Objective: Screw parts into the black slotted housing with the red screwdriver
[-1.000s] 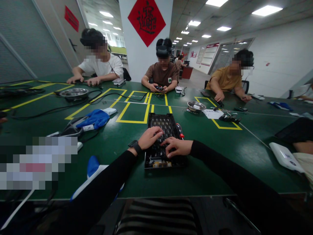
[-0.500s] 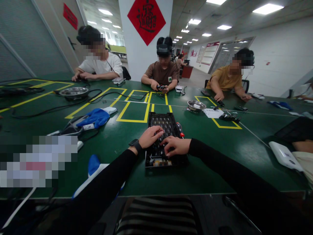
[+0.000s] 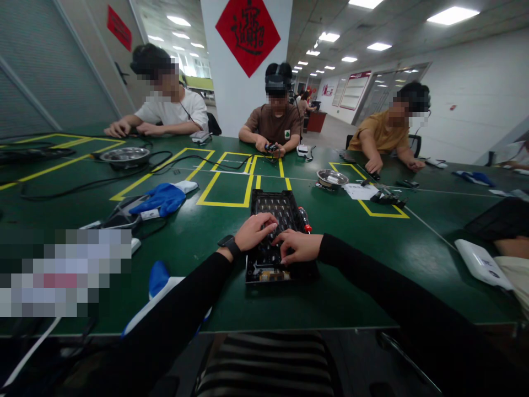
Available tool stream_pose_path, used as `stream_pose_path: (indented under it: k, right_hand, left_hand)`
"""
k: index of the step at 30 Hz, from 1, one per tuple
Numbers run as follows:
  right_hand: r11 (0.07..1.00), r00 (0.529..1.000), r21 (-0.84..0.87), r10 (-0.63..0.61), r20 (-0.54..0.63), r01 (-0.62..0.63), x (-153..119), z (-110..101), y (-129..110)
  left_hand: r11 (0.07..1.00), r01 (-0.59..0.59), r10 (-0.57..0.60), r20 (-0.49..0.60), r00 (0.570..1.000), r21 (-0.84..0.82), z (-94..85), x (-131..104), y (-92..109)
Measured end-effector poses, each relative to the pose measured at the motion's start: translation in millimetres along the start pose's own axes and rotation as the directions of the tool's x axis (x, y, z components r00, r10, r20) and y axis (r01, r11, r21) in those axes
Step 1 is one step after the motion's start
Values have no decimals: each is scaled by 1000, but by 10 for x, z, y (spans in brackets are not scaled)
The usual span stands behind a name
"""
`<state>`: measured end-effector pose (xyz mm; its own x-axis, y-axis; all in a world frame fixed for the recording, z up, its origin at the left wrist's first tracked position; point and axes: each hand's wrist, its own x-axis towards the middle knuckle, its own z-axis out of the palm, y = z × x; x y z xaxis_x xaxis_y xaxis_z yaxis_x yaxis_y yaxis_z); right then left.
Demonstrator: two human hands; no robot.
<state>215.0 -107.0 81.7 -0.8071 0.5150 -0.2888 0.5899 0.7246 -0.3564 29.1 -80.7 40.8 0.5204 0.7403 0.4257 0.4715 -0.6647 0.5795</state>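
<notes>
On the green table in front of me lies an open black case (image 3: 285,206) with rows of small metal pieces, like screwdriver bits. My left hand (image 3: 257,229) reaches in over its left side, fingers stretched out above the rows. From the right comes my right hand (image 3: 299,246), its fingers bent down into the near half of the case and drawn together. What lies at the fingertips is too small to make out. Parts of the rows are hidden under both hands. Against the case's right side rests a red and black handle (image 3: 305,218), like a screwdriver's.
Blue and white gloves (image 3: 162,199) lie to the left, with another glove (image 3: 159,284) nearer me. Steel bowls (image 3: 332,178) stand farther back. A white device (image 3: 481,263) sits at the right. Three people work across the table. Black cables (image 3: 161,160) cross the left side.
My right hand has shifted very slightly to the right over the case. My left hand stays where it was. Across the table, one person's hand at the left has moved outward.
</notes>
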Motion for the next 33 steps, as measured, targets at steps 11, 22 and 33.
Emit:
stream_pose_path:
  k: [11, 22, 33]
  right_hand:
    - [999, 1000, 24, -26, -8, 27, -5, 10, 16]
    - [973, 849, -25, 186, -495, -228, -240, -171, 201]
    - [564, 428, 274, 798, -425, -779, -230, 319, 539]
  left_hand:
    - [1000, 5, -5, 6, 1000, -2, 4, -1, -9]
    - [1000, 8, -8, 0, 1000, -11, -5, -1, -2]
    - [999, -17, 17, -9, 1000, 50, 7, 7, -56]
